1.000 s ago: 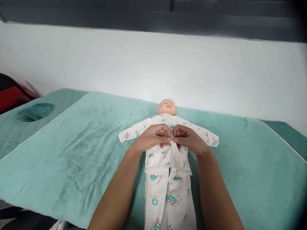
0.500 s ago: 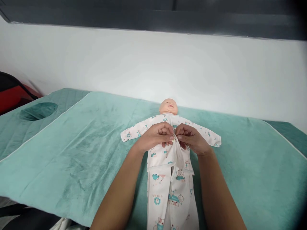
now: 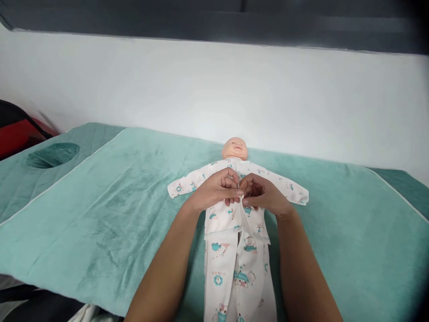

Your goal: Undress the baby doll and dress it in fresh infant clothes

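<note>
A baby doll [image 3: 234,148] lies on its back, dressed in a white printed baby shirt [image 3: 221,219] with both sleeves spread wide. Below the shirt are matching printed pants [image 3: 219,264]. At the middle of the chest, my left hand [image 3: 221,188] pinches one front edge of the shirt between thumb and fingers. Close against it, my right hand [image 3: 259,191] is closed on the other front edge. The fingertips of both hands meet at the front opening. Any fastener between them is too small to make out, and the hands cover part of the chest.
Under the doll is a teal bed cover [image 3: 134,201], with a round hole [image 3: 52,155] at its far left. A white wall [image 3: 201,89] rises behind. A red and black item [image 3: 18,129] sits at the left edge; dark and white cloth [image 3: 43,304] lies lower left.
The shirt's right front flap, folded outward before, now lies flatter. My right hand has shifted slightly left, closer against the left hand's fingertips.
</note>
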`<state>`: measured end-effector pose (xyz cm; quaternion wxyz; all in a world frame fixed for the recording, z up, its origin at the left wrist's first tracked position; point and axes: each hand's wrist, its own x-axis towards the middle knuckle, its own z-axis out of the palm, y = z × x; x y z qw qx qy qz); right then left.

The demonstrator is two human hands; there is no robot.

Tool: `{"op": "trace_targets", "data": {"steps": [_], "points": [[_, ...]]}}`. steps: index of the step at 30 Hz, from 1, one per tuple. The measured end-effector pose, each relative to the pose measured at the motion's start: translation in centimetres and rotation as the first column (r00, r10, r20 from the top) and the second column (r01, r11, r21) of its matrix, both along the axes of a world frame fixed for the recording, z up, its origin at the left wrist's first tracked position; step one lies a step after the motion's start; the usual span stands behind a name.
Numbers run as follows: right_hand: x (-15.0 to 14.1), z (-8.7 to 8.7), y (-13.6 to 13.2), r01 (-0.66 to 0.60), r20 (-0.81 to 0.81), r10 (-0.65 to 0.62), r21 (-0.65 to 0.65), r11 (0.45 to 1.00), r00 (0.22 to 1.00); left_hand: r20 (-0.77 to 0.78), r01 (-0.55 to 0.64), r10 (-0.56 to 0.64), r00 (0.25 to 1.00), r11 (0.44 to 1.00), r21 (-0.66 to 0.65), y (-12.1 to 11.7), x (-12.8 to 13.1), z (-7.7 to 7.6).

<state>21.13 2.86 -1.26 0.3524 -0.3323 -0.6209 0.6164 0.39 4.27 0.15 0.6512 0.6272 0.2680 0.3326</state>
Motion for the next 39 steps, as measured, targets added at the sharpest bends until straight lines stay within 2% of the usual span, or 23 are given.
{"op": "trace_targets", "data": {"steps": [8, 16, 22, 27, 32, 39], "points": [[-0.6, 0.2, -0.2, 0.066, 0.037, -0.067, 0.018, 0.998, 0.997, -0.015, 0.031, -0.031, 0.999, 0.999, 0.035, 0.3, 0.0, -0.3], [-0.7, 0.5, -0.4, 0.123, 0.076, -0.124, 0.029, 0.992, 0.989, -0.087, 0.064, -0.061, 0.994, 0.997, 0.037, -0.5, -0.3, 0.9], [-0.3, 0.3, -0.5, 0.067, 0.041, -0.068, 0.032, 0.997, 0.997, -0.078, 0.067, -0.065, 0.995, 0.997, 0.026, -0.8, -0.2, 1.0], [0.1, 0.0, -0.3, 0.031, 0.029, -0.032, 0.044, 0.999, 0.999, -0.085, 0.022, -0.021, 0.996, 1.0, 0.014, -0.9, 0.0, 0.9], [0.2, -0.1, -0.3, -0.013, -0.024, 0.014, 0.047, 0.999, 1.0, -0.037, 0.038, -0.038, 0.999, 0.999, -0.013, -0.6, 0.1, 0.7], [0.2, 0.2, -0.1, 0.033, 0.005, -0.033, -0.038, 0.999, 0.999, 0.051, 0.002, -0.003, 0.999, 1.0, 0.004, -0.2, -0.2, 0.1]]}}
